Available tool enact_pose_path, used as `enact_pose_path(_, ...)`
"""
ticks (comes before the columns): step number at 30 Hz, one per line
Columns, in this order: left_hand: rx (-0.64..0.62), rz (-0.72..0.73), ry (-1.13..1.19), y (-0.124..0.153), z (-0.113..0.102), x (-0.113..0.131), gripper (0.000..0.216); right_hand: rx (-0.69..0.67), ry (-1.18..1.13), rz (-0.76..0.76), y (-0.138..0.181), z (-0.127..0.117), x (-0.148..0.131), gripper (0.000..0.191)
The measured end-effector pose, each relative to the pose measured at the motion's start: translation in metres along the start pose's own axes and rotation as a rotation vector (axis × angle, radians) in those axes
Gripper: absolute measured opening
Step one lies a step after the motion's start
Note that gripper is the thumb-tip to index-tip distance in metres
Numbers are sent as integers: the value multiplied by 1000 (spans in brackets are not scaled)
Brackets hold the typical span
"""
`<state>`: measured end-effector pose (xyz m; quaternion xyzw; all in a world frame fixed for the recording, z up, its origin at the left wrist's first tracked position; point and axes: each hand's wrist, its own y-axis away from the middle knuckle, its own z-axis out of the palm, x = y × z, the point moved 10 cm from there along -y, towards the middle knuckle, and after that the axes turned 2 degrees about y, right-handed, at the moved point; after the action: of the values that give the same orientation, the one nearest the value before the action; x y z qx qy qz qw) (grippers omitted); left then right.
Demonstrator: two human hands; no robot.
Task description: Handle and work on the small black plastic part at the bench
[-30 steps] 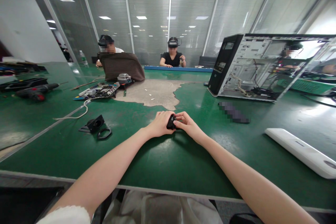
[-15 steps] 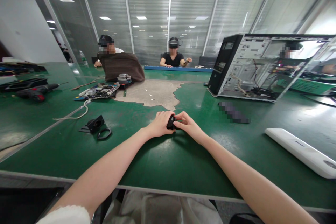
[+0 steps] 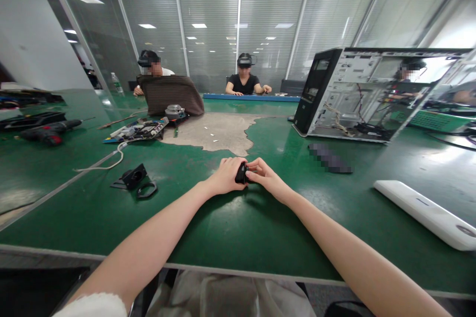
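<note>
Through the head camera I see a small black part (image 3: 240,173), its left side hidden by fingers, at the middle of the green table (image 3: 230,228); I cannot tell whether it touches the surface. I can read no writing on it, and the mark on the computer case (image 3: 310,101) is too small. The left hand (image 3: 226,175) curls around the part; the right hand (image 3: 265,176), partly curled, grips its right side with thumb and fingertips.

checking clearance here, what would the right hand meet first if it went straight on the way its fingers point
The small black part, which the right hand appears to touch; the left hand holding it would likely come next, though one view leaves depth unsure.
</note>
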<state>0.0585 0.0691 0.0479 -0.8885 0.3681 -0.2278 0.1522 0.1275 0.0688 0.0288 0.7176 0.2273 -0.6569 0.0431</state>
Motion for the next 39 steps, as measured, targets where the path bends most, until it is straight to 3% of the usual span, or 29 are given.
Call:
enact_pose_path(9, 3, 5, -1, 0, -2, 1, 52, 65, 50, 64, -4, -8, 15, 30)
enact_pose_path(15, -7, 4, -15, 0, 0, 1, 53, -78, -23, -12, 0, 5, 1, 37)
enact_pose_path(20, 7, 22, -17, 0, -1, 1, 54, 9, 8, 0, 0, 0, -2, 24)
enact_pose_path(27, 6, 14, -12, 0, 0, 1, 52, 56, 35, 50, -3, -4, 11, 30)
enact_pose_path(33, 4, 17, -20, 1, -1, 0, 54, -57, -26, -5, -1, 4, 2, 34)
enact_pose_path(39, 10, 21, -14, 0, -1, 1, 54, 37, 18, 1, -1, -2, 0, 23)
